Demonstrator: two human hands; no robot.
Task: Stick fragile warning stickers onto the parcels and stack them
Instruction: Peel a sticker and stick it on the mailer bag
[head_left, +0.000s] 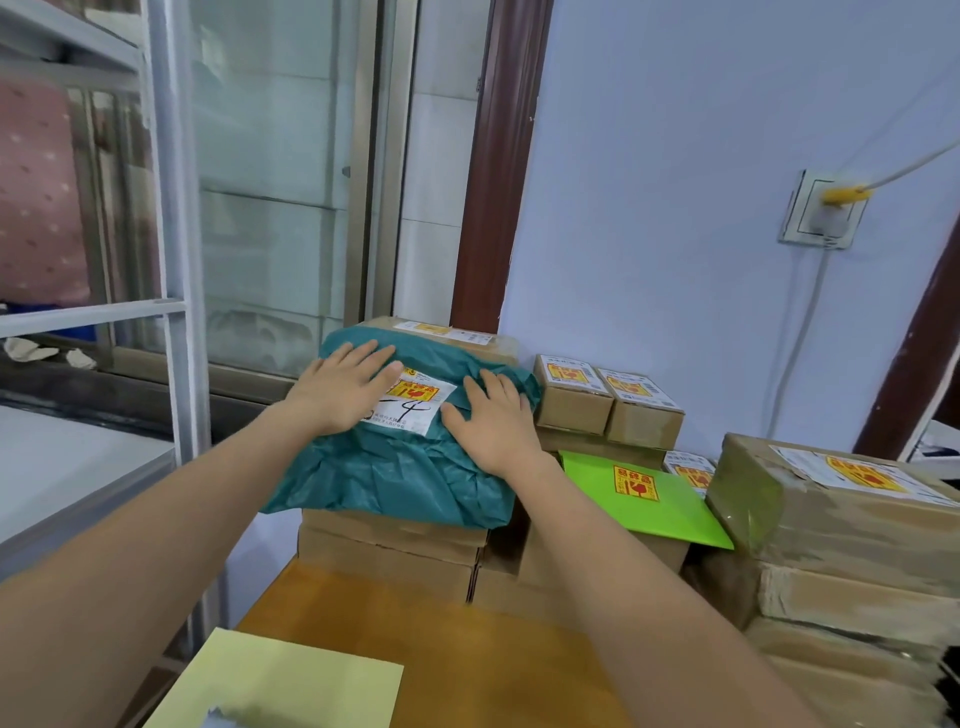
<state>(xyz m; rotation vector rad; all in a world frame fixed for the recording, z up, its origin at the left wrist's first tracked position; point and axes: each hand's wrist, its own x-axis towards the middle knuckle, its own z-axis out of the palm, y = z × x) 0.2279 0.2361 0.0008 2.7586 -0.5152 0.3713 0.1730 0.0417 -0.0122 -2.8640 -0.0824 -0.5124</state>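
Observation:
A soft teal bag parcel lies on top of a stack of brown cardboard boxes. It carries a white label with a yellow and red fragile sticker. My left hand rests flat on the parcel's left side, fingers straight. My right hand lies flat on its right side, just beside the label. A pale yellow sheet lies on the wooden table near me.
Two small stickered boxes stand to the right by the blue wall. A green envelope with a fragile sticker lies below them. A large taped carton tops a stack at far right. A metal shelf frame stands left.

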